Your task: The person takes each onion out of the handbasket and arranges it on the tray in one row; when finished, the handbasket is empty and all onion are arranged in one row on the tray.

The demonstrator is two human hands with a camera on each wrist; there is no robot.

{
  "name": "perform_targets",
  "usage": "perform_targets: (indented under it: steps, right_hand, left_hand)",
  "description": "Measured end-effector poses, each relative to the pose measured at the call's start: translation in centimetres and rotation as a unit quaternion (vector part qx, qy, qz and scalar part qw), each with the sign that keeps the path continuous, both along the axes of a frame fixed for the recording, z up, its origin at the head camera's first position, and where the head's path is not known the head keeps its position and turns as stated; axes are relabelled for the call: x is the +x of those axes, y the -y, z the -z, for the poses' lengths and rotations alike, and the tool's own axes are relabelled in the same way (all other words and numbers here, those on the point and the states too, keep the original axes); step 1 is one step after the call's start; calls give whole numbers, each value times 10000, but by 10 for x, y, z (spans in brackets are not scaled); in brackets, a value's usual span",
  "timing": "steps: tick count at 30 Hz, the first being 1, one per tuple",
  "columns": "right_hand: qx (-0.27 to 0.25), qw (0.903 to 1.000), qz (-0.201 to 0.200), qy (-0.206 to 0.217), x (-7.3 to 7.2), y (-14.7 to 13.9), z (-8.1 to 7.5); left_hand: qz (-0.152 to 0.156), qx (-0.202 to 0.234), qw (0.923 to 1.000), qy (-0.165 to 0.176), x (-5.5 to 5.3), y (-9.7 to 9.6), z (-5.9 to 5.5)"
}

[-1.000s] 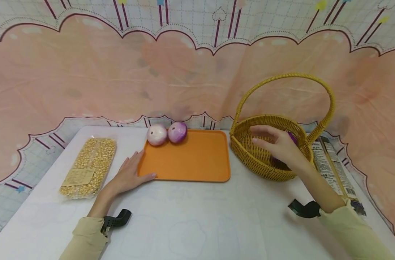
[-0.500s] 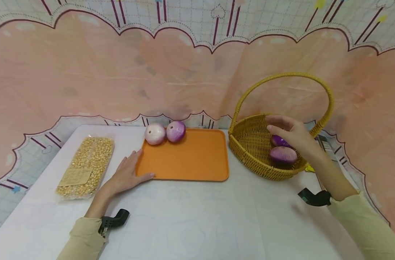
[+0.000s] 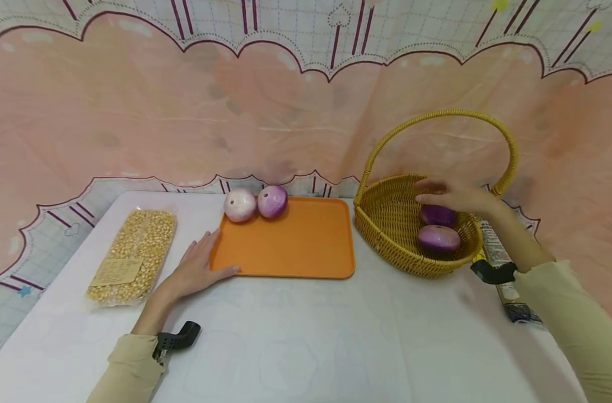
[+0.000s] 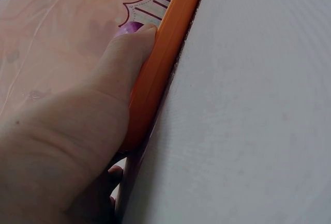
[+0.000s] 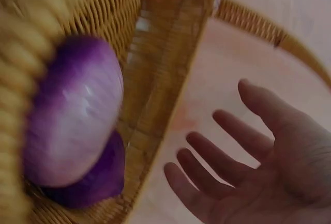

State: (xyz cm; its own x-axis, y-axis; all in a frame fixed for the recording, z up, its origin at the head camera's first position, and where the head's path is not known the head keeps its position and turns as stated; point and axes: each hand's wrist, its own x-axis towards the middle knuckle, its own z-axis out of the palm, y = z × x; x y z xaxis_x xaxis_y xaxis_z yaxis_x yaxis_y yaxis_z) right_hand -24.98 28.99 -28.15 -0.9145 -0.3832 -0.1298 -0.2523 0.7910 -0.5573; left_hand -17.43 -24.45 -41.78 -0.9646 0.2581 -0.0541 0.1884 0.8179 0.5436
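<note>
Basket (image 3: 397,252) at the right shows two onions plainly: a light purple onion (image 3: 439,239) nearer the person and a dark purple onion (image 3: 438,216) just behind it. A second ago the right hand (image 3: 459,196) mostly hid them; it has moved back and to the right, over the far right rim, fingers spread, apart from both. The light purple onion's long axis runs roughly left to right; which way its tip points I cannot tell. The left hand (image 3: 197,266) stays at the left end of the orange tray (image 3: 295,246), fingers straight, thumb spread away along the near edge. The tray lies lengthwise left to right, with a whitish onion (image 3: 240,205) and a purple onion (image 3: 272,201) side by side at its far left corner.
</note>
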Motion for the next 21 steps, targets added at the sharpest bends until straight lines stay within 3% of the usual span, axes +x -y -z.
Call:
perform_targets:
  steps: [4,10,21]
  right_hand:
    - [442,9981,27,438,-17,-9,-2]
    - [791,9946,247,624,-34,-17,6]
    - [403,9773,706,1955,-46,-30,23]
  left_hand:
    - [17,-58,10000,29,-2,0,1]
    - [13,-58,10000,69,-4,1,1]
    - [44,-62,10000,9,-2,1,2]
